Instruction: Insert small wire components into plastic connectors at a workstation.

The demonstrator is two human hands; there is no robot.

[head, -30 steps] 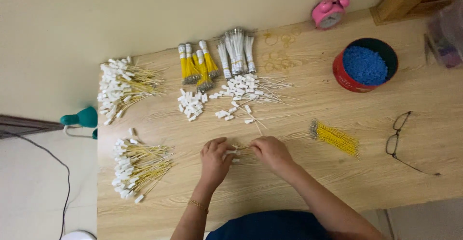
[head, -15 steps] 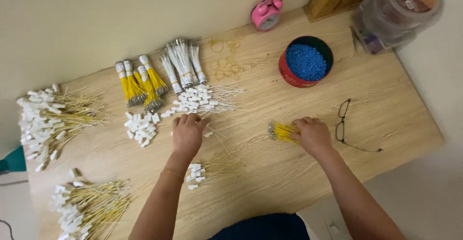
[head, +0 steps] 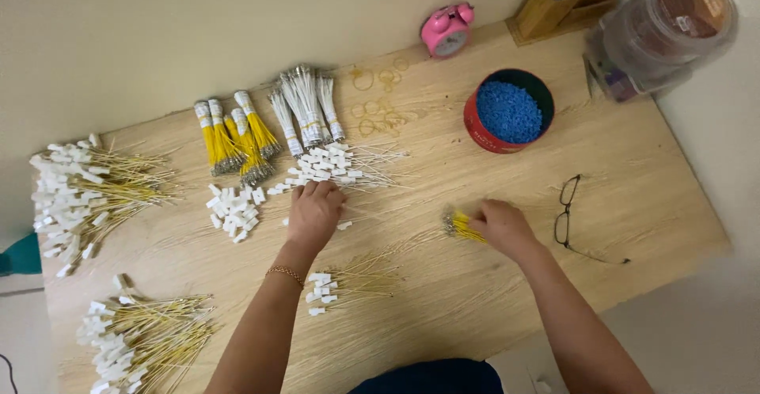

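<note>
Left hand [head: 314,213] rests palm-down, fingers loose, on white-tagged wires [head: 336,164]; right hand [head: 500,226] grasps a yellow wire bundle [head: 461,225] on the tabletop [head: 633,180].

Both forearms are bare; no sleeves in view. Left hand [head: 314,213]: no rings visible from above. A thin gold-coloured bracelet [head: 285,272] of small beads or links sits at the left wrist. Right hand [head: 503,226]: no rings, watch or band seen. A dark blue garment [head: 434,376] shows at the bottom edge of view.
</note>
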